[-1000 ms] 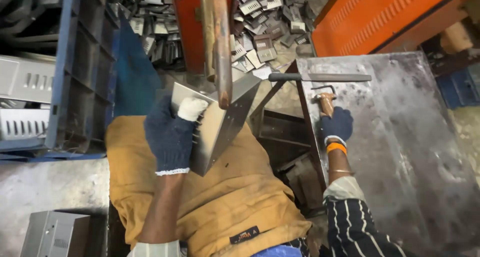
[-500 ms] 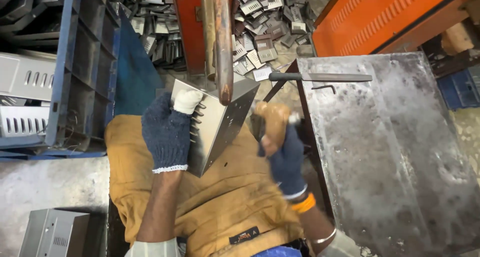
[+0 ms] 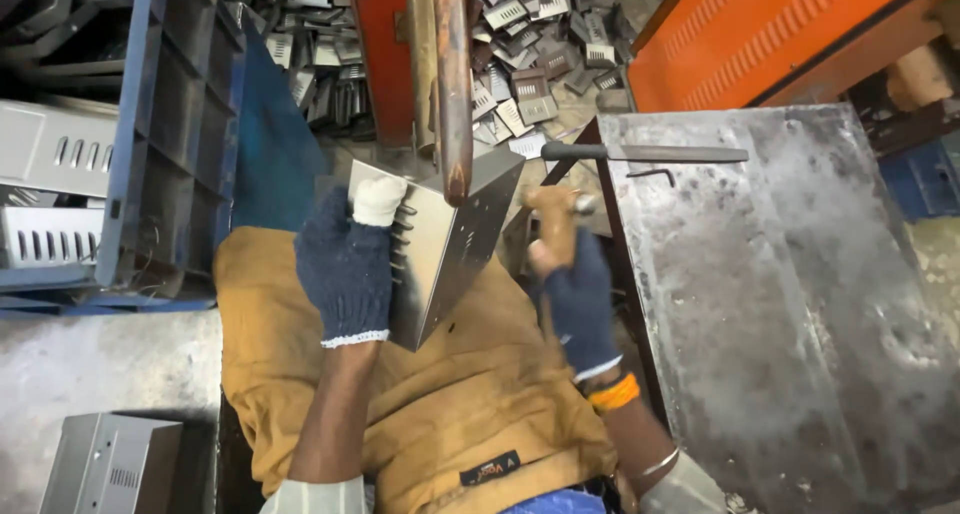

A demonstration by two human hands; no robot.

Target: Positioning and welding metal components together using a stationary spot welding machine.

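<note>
My left hand [image 3: 345, 264] clamps the metal box [image 3: 445, 239]; my right hand [image 3: 578, 299] grips a hammer [image 3: 553, 224]. I judge a glancing blow could twist the box loose or catch my fingers.

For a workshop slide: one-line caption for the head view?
Gloved left hand steadies a vented metal box on the lap; right hand grips a wooden-handled tool.

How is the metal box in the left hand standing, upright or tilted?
Tilted. The metal box leans diagonally, one corner down on the lap, gripped by the left hand.
</note>
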